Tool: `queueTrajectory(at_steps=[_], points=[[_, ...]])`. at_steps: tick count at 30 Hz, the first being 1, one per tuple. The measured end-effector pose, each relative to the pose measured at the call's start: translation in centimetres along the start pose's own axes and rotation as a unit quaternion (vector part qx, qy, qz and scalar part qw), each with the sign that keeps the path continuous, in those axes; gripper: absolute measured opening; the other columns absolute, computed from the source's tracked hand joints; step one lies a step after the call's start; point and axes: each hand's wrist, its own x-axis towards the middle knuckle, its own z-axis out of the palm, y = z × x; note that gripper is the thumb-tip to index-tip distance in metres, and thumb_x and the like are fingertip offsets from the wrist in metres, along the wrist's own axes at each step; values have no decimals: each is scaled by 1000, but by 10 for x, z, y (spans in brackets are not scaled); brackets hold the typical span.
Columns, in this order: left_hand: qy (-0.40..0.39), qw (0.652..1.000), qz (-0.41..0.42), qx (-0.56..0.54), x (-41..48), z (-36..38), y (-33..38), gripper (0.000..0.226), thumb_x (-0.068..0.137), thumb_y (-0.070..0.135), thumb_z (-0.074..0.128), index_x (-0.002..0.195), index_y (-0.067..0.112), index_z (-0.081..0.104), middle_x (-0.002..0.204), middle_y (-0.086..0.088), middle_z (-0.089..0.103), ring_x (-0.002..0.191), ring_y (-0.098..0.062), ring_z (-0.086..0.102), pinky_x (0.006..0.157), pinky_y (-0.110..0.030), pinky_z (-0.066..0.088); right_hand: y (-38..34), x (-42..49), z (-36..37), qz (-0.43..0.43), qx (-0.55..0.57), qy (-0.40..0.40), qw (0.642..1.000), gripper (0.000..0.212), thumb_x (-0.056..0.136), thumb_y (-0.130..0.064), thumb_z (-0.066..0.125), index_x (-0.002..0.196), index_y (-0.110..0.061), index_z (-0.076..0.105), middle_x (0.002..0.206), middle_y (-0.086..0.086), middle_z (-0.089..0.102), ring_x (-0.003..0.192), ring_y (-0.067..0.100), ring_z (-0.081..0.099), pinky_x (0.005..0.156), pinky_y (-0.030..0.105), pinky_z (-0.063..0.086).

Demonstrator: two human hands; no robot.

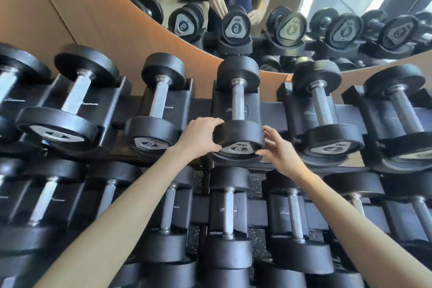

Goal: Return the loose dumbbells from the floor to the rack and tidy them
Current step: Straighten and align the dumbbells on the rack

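Observation:
A black dumbbell marked 6 [238,110] lies in its cradle on the top tier of the rack [273,112], at the centre of the view, with its steel handle pointing away from me. My left hand [198,135] grips the left side of its near head, fingers curled over the top and thumb underneath. My right hand [279,147] holds the right side of the same head, fingertips on the rim and thumb at the lower edge.
Several more black dumbbells fill the cradles left and right on the top tier, such as a 5 [154,114] and a 4 [325,119]. A lower tier [229,213] holds several more. A mirror [304,7] behind the rack reflects a person's torso and the dumbbells.

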Motion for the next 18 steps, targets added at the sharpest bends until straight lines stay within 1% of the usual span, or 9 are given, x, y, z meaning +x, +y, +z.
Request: queueTrajectory(at_steps=[3,5,7,9,10,12,14,16,18], points=[[2,997,-47,-62,-3,9,-5,59,63,15,79,119,19,61,107,-1,69,96,-21,64,86,-41,52,-4,-3,1,-6,-2,3,1000,58,84,-3,64,135,-5,35,117,-4,54,114,6,50,84,0,37],[6,996,-67,-64,-7,13,-3,65,68,16,78,129,18,53,115,-4,66,103,-23,62,90,-42,50,-6,-4,3,-10,-25,9,1000,58,86,-8,63,136,-8,33,120,1,59,116,14,54,93,19,44],[3,996,-88,-22,-20,16,4,69,79,25,72,139,17,39,125,-6,60,110,-25,58,91,-41,48,-8,-6,4,0,-62,15,998,61,88,-17,61,140,-14,30,129,3,58,118,19,54,93,33,46],[-21,994,-99,33,-38,23,8,72,88,34,61,146,15,24,134,-8,52,118,-26,51,92,-41,46,-9,-12,4,14,-110,28,993,64,88,-26,59,142,-22,26,135,1,53,120,21,52,90,36,46],[-27,993,-96,65,-50,26,9,73,90,38,57,147,14,20,141,-6,45,124,-24,45,97,-41,43,-11,-18,3,6,-141,29,990,65,88,-29,59,143,-22,24,137,0,51,122,22,50,91,37,45],[-22,988,-81,126,-74,27,8,71,91,44,51,148,17,19,151,-3,30,135,-21,31,107,-38,32,-15,-30,1,-27,-207,19,978,68,89,-32,59,145,-17,22,144,3,42,131,23,38,101,37,38],[8,984,-78,159,-95,20,8,68,92,47,47,148,19,21,153,-3,25,139,-21,24,112,-36,24,-26,-40,-1,-73,-253,15,965,69,90,-34,57,145,-11,22,151,5,30,140,23,25,111,37,28],[48,980,-84,174,-111,8,9,64,92,47,46,146,20,26,153,-4,26,139,-23,23,113,-37,19,-41,-46,-2,-123,-276,34,953,68,90,-33,57,144,-9,25,151,6,28,140,23,23,112,40,28],[99,971,-76,202,-124,-7,8,60,91,46,47,142,17,36,148,-7,35,136,-27,31,111,-39,22,-57,-45,0,-168,-282,63,942,66,89,-28,60,143,-7,28,149,9,32,138,25,28,110,44,33]])
